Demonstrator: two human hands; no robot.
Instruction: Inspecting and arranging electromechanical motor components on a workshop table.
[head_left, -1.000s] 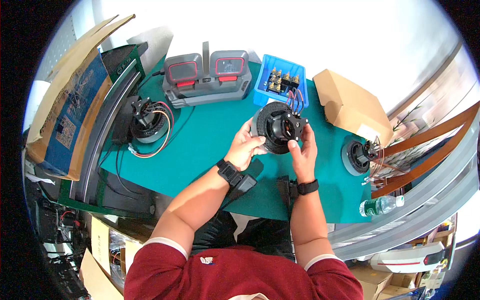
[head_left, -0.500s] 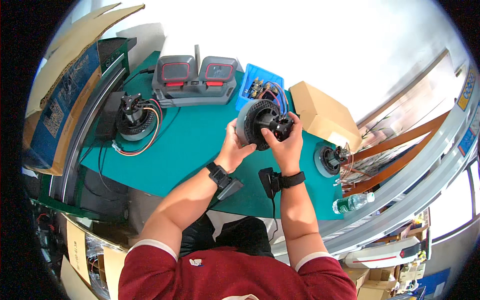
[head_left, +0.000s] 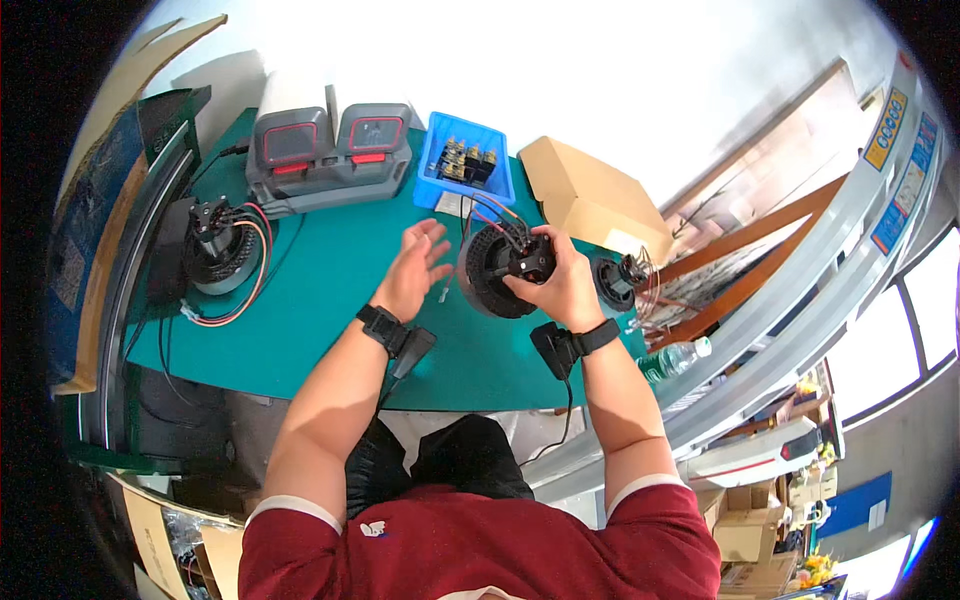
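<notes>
A blue-and-brown cardboard box (head_left: pixel 105 215) stands at the far left, beside a dark rail with a green edge. Next comes the green work surface (head_left: pixel 310 340). On its left side sits a wheel with a motor hub (head_left: pixel 215 258), its coloured leads looping to the right; beyond it is a grey charging dock (head_left: pixel 330 188) with two red-trimmed packs. Toward the far middle there is a blue bin (head_left: pixel 428 190) holding brass-and-black parts (head_left: pixel 455 160), then a tan carton (head_left: pixel 585 200) on its right. Along the right lie another wheel (head_left: pixel 609 285) and, nearer, a clear bottle (head_left: pixel 675 360) on its side. Grey curved rails (head_left: pixel 740 350) sweep past the right edge, with stacked boxes (head_left: pixel 755 530) and a bright window behind.

The left hand (head_left: pixel 412 268) is raised, fingers spread and apart, holding nothing. The black wheel (head_left: pixel 482 280) is just to its right — beside the fingertips, not between them. The right hand (head_left: pixel 562 285) is clamped on this wheel's hub bracket, thumb on the near side, fingers on the far side — the leads (head_left: pixel 497 210) rise toward the bin. Whether the wheel touches the surface, I cannot tell.
</notes>
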